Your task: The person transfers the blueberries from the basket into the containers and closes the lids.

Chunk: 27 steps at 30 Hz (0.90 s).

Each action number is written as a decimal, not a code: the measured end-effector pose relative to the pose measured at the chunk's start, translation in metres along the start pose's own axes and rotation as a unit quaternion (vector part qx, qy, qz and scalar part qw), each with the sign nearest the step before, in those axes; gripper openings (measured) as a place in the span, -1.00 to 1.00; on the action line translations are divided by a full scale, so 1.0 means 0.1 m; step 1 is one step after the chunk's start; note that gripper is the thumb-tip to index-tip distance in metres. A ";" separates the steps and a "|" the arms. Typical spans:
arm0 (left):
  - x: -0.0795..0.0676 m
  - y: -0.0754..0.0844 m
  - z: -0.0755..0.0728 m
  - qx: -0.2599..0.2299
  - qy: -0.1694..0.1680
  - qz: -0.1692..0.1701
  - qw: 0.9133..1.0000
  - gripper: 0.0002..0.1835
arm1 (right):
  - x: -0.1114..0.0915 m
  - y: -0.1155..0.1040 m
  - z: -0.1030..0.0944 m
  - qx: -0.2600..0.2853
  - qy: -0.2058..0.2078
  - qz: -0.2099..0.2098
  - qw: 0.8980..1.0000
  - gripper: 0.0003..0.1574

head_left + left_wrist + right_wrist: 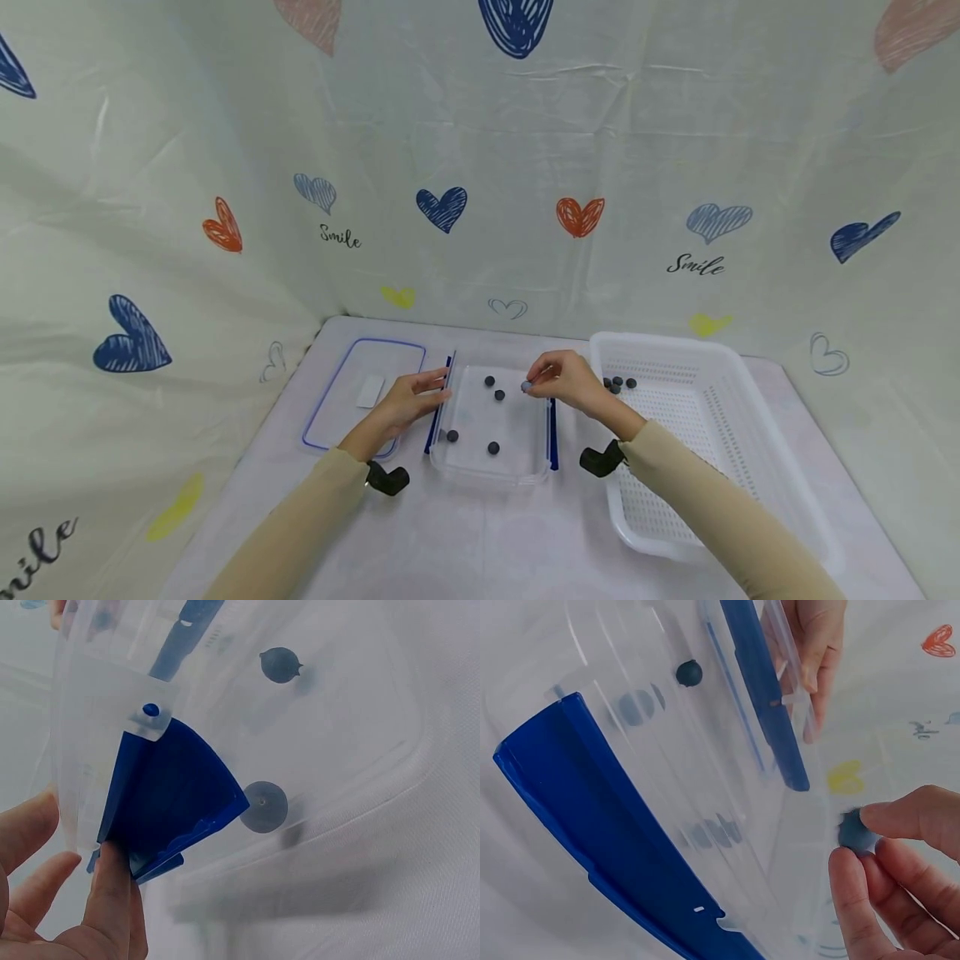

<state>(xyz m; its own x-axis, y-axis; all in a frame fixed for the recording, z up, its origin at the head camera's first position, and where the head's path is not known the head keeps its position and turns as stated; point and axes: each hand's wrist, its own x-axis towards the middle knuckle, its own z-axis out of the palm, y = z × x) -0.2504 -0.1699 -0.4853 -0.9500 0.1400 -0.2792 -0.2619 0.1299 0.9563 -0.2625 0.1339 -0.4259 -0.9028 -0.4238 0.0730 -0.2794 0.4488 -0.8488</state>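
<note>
My right hand (562, 379) pinches a blueberry (857, 829) between thumb and fingertips, above the right side of a clear plastic container (491, 481). My left hand (405, 404) is at the container's left side with fingers fairly straight. In the left wrist view its fingertips touch a blue latch flap (172, 799) and lie right at the clear rim. Several dark blueberries (492, 448) lie spread over the container's floor; one of these blueberries (280, 665) shows its little crown. On the opposite side, another blue flap (607, 817) hangs folded down.
A white perforated basket (750, 425) stands on the right, with several blueberries (632, 383) near its far left corner. To the left lies a clear lid with a blue seal (337, 379), a small white rectangle (371, 391) on it. A heart-printed curtain (510, 275) hangs behind the table.
</note>
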 end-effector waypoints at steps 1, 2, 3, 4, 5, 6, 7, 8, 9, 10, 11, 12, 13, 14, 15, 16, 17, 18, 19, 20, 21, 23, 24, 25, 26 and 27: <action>0.00 0.00 0.00 0.002 0.000 0.000 1.000 -0.40 | 0.00 0.00 0.00 0.000 0.000 0.001 1.000 -0.86; 0.00 0.01 0.00 0.003 -0.001 -0.001 1.000 -0.40 | 0.00 0.00 0.00 -0.001 -0.001 0.000 1.000 -0.87; 0.00 0.01 0.01 0.003 -0.001 0.000 1.000 -0.40 | 0.00 0.00 0.00 -0.002 0.000 0.002 1.000 -0.87; 0.00 0.02 0.01 0.002 -0.001 0.000 1.000 -0.40 | -0.01 0.01 -0.01 -0.003 -0.001 0.001 1.000 -0.88; -0.01 0.02 0.01 0.002 -0.001 0.000 1.000 -0.40 | -0.01 0.00 -0.01 -0.003 0.001 0.001 1.000 -0.88; -0.01 0.03 0.01 0.002 -0.001 0.000 1.000 -0.40 | -0.01 0.01 -0.02 -0.004 0.003 0.002 1.000 -0.88; -0.01 0.03 0.01 0.002 -0.001 0.000 1.000 -0.40 | -0.01 0.00 -0.04 -0.005 0.005 0.003 1.000 -0.87; -0.01 0.03 0.01 0.001 -0.002 0.000 1.000 -0.40 | -0.02 0.00 -0.05 -0.005 0.008 0.003 1.000 -0.87; -0.01 0.03 0.01 0.001 -0.002 0.001 1.000 -0.40 | -0.03 0.00 -0.07 -0.005 0.012 0.002 1.000 -0.86; -0.01 0.03 0.01 0.002 -0.003 0.000 1.000 -0.40 | -0.03 0.01 -0.10 -0.005 0.015 0.000 1.000 -0.86; -0.01 0.03 0.01 0.003 -0.003 0.000 1.000 -0.40 | -0.04 0.01 -0.12 -0.005 0.020 0.001 1.000 -0.85; 0.00 0.03 0.01 0.003 -0.004 0.001 1.000 -0.40 | -0.05 0.02 -0.14 -0.005 0.024 0.001 1.000 -0.84; -0.01 0.03 0.01 0.003 -0.005 0.001 1.000 -0.40 | -0.05 0.03 -0.17 -0.003 0.027 0.002 1.000 -0.82; -0.01 0.03 0.01 0.003 -0.005 0.001 1.000 -0.40 | -0.06 0.04 -0.19 0.000 0.032 0.004 0.999 -0.81; -0.01 0.03 0.01 0.002 -0.005 0.001 1.000 -0.40 | -0.06 0.06 -0.21 0.000 0.035 0.004 0.999 -0.80; -0.01 0.03 0.01 0.002 -0.005 0.001 1.000 -0.40 | -0.07 0.06 -0.24 0.003 0.037 0.005 0.999 -0.79; -0.01 0.03 0.01 0.002 -0.005 0.001 1.000 -0.40 | -0.07 0.07 -0.26 0.004 0.040 0.007 0.999 -0.77; -0.02 0.03 0.01 0.003 -0.005 0.001 1.000 -0.40 | -0.08 0.08 -0.29 0.006 0.045 0.009 0.999 -0.77; -0.02 0.02 0.01 0.004 -0.004 0.002 1.000 -0.40 | -0.09 0.08 -0.31 0.007 0.048 0.010 0.999 -0.76; -0.02 0.02 0.00 0.005 -0.004 0.002 1.000 -0.40 | -0.10 0.09 -0.34 0.010 0.053 0.012 0.998 -0.76; -0.02 0.02 0.00 0.006 -0.003 0.001 1.000 -0.40 | -0.11 0.09 -0.36 0.012 0.056 0.013 0.998 -0.75; -0.01 0.01 0.00 0.008 -0.003 0.001 1.000 -0.40 | -0.13 0.09 -0.42 0.016 0.065 0.019 0.998 -0.75; -0.01 0.00 0.00 0.009 -0.003 0.000 1.000 -0.39 | -0.15 0.09 -0.44 0.019 0.070 0.021 0.997 -0.75; -0.01 0.00 0.00 0.009 -0.003 0.000 1.000 -0.39 | -0.16 0.09 -0.47 0.019 0.074 0.023 0.997 -0.74; 0.00 -0.01 0.00 0.008 -0.003 -0.002 1.000 -0.39 | -0.17 0.09 -0.50 0.020 0.079 0.026 0.996 -0.74; 0.00 -0.01 0.00 0.008 -0.003 -0.002 1.000 -0.39 | -0.18 0.09 -0.53 0.018 0.083 0.027 0.996 -0.73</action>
<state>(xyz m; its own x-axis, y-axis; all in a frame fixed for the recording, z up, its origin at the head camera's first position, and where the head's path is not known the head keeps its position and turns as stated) -0.2497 -0.1698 -0.4862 -0.9480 0.1451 -0.2832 -0.2626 0.1459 0.9538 -0.2658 0.1871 -0.4076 -0.9584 -0.2635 0.1095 -0.2199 0.4375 -0.8719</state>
